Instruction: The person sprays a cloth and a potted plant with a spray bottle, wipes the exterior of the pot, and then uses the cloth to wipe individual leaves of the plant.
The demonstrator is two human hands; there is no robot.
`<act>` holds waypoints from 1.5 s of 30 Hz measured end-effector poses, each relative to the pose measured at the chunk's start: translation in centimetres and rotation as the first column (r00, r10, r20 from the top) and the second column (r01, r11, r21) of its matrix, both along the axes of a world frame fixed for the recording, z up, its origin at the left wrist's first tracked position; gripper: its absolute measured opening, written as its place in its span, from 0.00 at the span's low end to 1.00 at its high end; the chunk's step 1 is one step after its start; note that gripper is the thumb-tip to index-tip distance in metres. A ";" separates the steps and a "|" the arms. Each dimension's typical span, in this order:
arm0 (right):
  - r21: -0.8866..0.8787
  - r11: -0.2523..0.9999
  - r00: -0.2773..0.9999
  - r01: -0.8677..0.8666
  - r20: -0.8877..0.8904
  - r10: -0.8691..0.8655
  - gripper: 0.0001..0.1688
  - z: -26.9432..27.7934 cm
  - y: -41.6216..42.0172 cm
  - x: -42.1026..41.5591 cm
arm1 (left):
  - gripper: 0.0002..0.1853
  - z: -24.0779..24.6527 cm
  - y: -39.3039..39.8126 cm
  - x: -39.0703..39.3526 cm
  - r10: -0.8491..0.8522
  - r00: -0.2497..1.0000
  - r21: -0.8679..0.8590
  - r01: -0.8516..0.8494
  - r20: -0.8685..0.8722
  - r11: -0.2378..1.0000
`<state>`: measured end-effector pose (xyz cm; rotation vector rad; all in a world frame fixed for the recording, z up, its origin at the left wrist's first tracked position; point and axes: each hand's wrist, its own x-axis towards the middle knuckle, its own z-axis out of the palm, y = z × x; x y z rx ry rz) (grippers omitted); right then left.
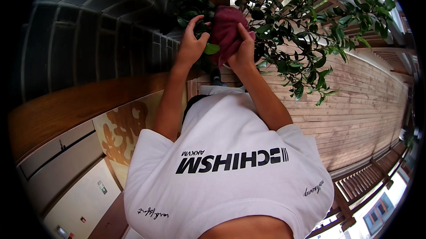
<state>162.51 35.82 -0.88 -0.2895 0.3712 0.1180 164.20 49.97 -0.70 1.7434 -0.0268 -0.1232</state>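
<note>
A crumpled dark red cloth (228, 36) is in my right hand (244, 47), with the thumb lying over its near side and a corner of it hanging down. My left hand (193, 44) is just left of the cloth, thumb and forefinger apart among dark green leaves (189, 13). Whether those fingertips touch a leaf cannot be told. One brighter leaf (212, 49) sticks out below the left thumb. The leafy potted plant (266, 29) surrounds both hands, and part of its foliage is hidden behind the cloth.
A dark grey tiled wall (83, 46) with a wooden ledge (83, 106) rises close on the left. Leafy branches (316, 56) reach out to the right over a wooden plank floor (359, 106). A slatted wooden railing (362, 179) stands at the lower right.
</note>
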 end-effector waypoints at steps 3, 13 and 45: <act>0.004 1.000 1.000 -0.021 0.001 0.021 0.17 0.0 -0.2 -0.1 | 0.32 -0.6 0.2 -0.1 -0.043 0.997 0.139 0.034 0.063 0.990; -0.115 0.993 0.993 0.036 -0.109 -0.049 0.13 -0.9 -0.3 -0.4 | 0.28 1.0 -0.9 -0.3 0.095 0.975 0.459 -0.179 0.199 0.870; -0.046 0.994 0.994 0.096 0.053 -0.094 0.21 1.8 -1.7 1.7 | 0.18 1.1 0.5 1.1 0.120 0.970 -0.593 -0.225 -0.211 0.774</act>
